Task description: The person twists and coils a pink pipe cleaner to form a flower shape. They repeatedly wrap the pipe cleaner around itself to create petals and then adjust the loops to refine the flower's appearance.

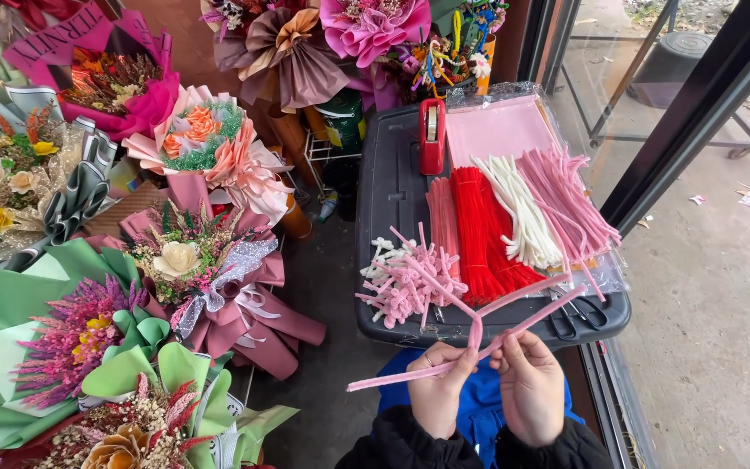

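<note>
My left hand [441, 388] and my right hand [530, 389] both pinch a bundle of long pink pipe cleaners [479, 334] just in front of me. The stems are twisted together at one spot and fan out up-left and up-right, with a tail sticking out to the lower left. Just beyond my hands a dark plastic lid [388, 191] serves as a work surface. On it lie a heap of small pink twisted pieces [405, 282], red pipe cleaners [482, 234], white ones [523, 213] and more pink ones [566, 204].
A red tape dispenser [431, 135] and a pack of pink sheets [496, 126] sit at the lid's far end; black scissors [579, 317] lie near its front right corner. Wrapped flower bouquets [206, 269] crowd the left. A glass door frame [687, 113] runs along the right.
</note>
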